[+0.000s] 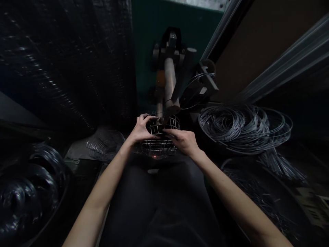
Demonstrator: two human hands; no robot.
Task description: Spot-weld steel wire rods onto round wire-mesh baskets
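Note:
A round wire mesh basket (160, 139) sits in front of me, under the copper-coloured arm of a welding machine (170, 82). My left hand (142, 129) grips the basket's left rim, fingers curled over the top wire. From the right, my right hand (183, 140) lies on the basket's near edge, its fingers closed on the wire. A small orange glow shows low on the basket's front. My dark trousers fill the bottom middle of the view.
Loose coils of steel wire (244, 125) lie to the right, with more wire bundles (277, 161) below them. Stacked wire parts (105, 145) lie at the left. Dark mesh rolls (66, 65) stand upper left, and black round shapes (28, 192) fill the lower left.

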